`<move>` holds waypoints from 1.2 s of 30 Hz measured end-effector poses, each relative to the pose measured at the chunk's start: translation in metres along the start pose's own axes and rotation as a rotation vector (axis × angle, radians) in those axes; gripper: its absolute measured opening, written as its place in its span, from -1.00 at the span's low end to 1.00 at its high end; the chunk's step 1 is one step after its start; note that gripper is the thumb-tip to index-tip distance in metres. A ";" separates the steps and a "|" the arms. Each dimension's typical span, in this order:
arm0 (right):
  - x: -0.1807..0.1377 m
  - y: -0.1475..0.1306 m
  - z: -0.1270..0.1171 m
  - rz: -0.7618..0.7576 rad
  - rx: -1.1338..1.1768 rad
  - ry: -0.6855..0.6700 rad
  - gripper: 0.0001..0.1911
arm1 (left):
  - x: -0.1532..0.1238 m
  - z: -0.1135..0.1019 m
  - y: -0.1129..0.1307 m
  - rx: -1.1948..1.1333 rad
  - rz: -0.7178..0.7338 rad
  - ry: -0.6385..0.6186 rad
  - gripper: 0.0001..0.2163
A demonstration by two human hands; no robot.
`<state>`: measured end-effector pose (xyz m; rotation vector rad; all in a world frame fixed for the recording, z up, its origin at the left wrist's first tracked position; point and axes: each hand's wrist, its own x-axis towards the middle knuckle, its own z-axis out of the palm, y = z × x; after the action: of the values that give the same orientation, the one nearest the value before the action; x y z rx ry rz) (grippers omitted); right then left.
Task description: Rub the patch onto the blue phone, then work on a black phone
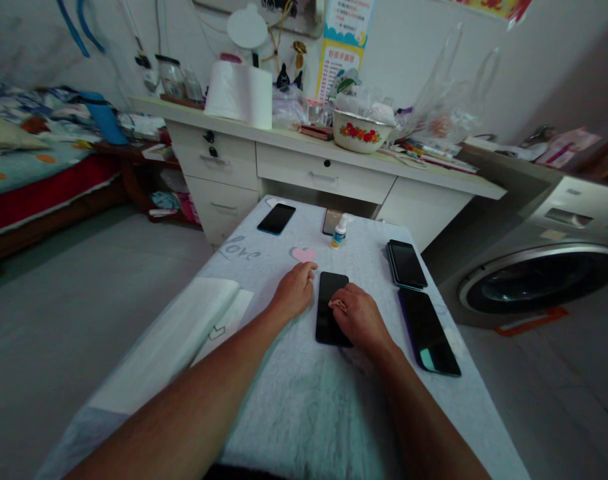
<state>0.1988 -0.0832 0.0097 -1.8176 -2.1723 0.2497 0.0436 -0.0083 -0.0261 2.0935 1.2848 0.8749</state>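
A black phone (pixel 329 293) lies screen up in the middle of the cloth-covered table (pixel 304 400). My left hand (pixel 295 291) rests against the phone's left edge, fingers curled and pressed to its side. My right hand (pixel 358 316) lies on the lower half of the screen, fingers closed on a small pinkish pad or cloth (pixel 338 305) pressed to the glass. A pink heart-shaped piece (pixel 305 254) sits just beyond my left hand. A small white bottle with a blue label (pixel 339 233) stands further back.
More phones lie around: one at the back left (pixel 277 218), one behind the bottle (pixel 331 221), a stack at the right (pixel 407 264), a large one at the near right (pixel 428 331). White folded sheets (pixel 184 333) lie left. A cluttered desk (pixel 324 160) and a washing machine (pixel 549 267) stand beyond.
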 end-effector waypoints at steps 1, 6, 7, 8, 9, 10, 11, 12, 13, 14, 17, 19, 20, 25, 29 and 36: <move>0.000 0.002 -0.001 0.015 -0.006 -0.001 -0.84 | 0.000 0.000 0.000 0.000 -0.003 0.001 -0.66; -0.001 0.012 -0.007 0.066 -0.010 0.011 -0.82 | 0.000 0.002 -0.002 -0.001 -0.001 0.000 -0.64; -0.002 0.013 -0.008 0.076 -0.012 0.015 -0.82 | 0.000 0.002 -0.002 0.000 0.003 0.000 -0.64; -0.002 0.015 -0.009 0.085 -0.015 0.018 -0.82 | 0.000 0.002 -0.002 0.001 0.007 0.002 -0.64; -0.002 0.016 -0.010 0.095 -0.020 0.023 -0.82 | 0.000 0.002 -0.003 0.002 0.009 0.005 -0.65; -0.002 0.018 -0.010 0.104 -0.027 0.026 -0.82 | 0.000 0.002 -0.003 0.003 0.011 0.007 -0.65; -0.002 0.019 -0.011 0.112 -0.036 0.029 -0.82 | 0.000 0.002 -0.002 0.003 0.013 0.009 -0.65; -0.001 0.020 -0.011 0.118 -0.045 0.031 -0.82 | 0.000 0.001 -0.002 0.003 0.016 0.009 -0.65; -0.001 0.021 -0.011 0.123 -0.055 0.033 -0.82 | 0.000 0.001 -0.002 0.003 0.019 0.008 -0.65; -0.001 0.022 -0.012 0.128 -0.064 0.037 -0.82 | 0.000 0.000 -0.002 0.003 0.021 0.006 -0.65; -0.002 0.023 -0.013 0.140 -0.081 0.042 -0.81 | 0.000 0.000 -0.001 0.001 0.024 0.009 -0.66; -0.002 0.022 -0.014 0.144 -0.084 0.037 -0.81 | 0.000 0.000 -0.001 -0.001 0.022 0.014 -0.66; -0.002 0.022 -0.014 0.144 -0.086 0.030 -0.81 | 0.000 0.000 -0.001 -0.001 0.022 0.013 -0.66; -0.002 0.017 -0.014 0.137 -0.077 -0.014 -0.82 | 0.001 0.001 -0.002 0.004 0.010 0.005 -0.64; -0.004 0.011 -0.013 0.126 -0.048 -0.035 -0.81 | 0.001 0.002 -0.003 0.006 0.006 0.002 -0.63; -0.013 0.000 -0.009 0.081 -0.032 -0.031 -0.82 | 0.000 0.002 -0.004 -0.021 0.017 0.026 -0.64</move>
<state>0.2036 -0.0970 0.0166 -1.9348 -2.1374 0.2643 0.0431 -0.0068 -0.0304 2.0860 1.2669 0.9225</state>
